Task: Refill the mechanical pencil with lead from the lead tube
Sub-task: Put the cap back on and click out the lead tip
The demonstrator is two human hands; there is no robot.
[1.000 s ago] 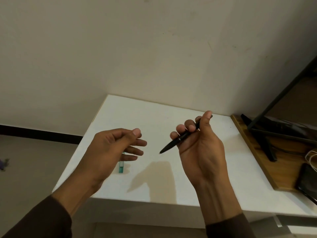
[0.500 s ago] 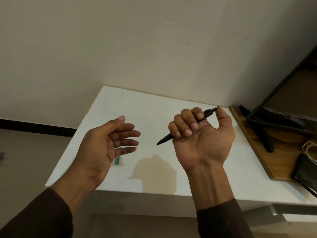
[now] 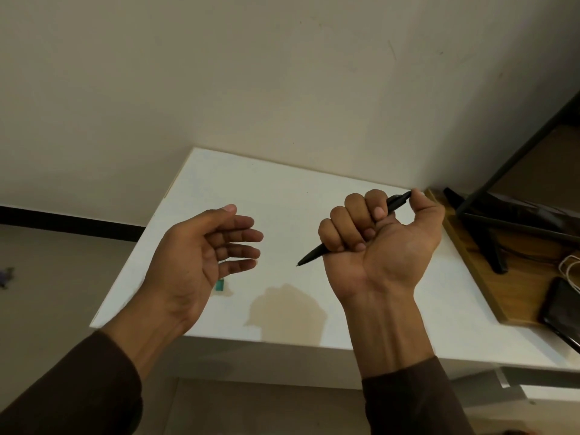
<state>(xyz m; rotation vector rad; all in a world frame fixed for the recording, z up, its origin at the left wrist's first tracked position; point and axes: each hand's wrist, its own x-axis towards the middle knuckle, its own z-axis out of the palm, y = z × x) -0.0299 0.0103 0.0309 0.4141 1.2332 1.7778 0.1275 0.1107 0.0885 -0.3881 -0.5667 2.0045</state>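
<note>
Compared with a second ago, the right hand (image 3: 381,243) has rolled its wrist so the palm faces the camera, and the mechanical pencil (image 3: 317,254) has gone from a loose fingertip hold to a full fist. Its fingers (image 3: 361,221) now curl right round the barrel, and the thumb (image 3: 419,204) has come to sit at the cap end, which points up and to the right toward the wooden board (image 3: 470,246). The tip slants down and to the left, above the white surface (image 3: 282,189) and not touching it. The left hand (image 3: 201,255) has opened out from a cupped pose: palm turned inward, fingers nearly straight, holding nothing, well apart from the right.

The lead tube (image 3: 220,285), a small teal thing, lies on the surface just beyond the heel of the left hand, partly hidden by it and untouched.

My reading is that the job sits at its first step: the pencil is in hand, and the thumb's place suggests the cap is about to be pressed or pulled. Whether the cap is on or off I cannot tell. No lead is out yet.

Next, the cap end must be opened, which probably needs the free left hand to pinch it while the right steadies the barrel. After that the left hand must pick up the tube. Both parts are small, so fingertip care matters.
</note>
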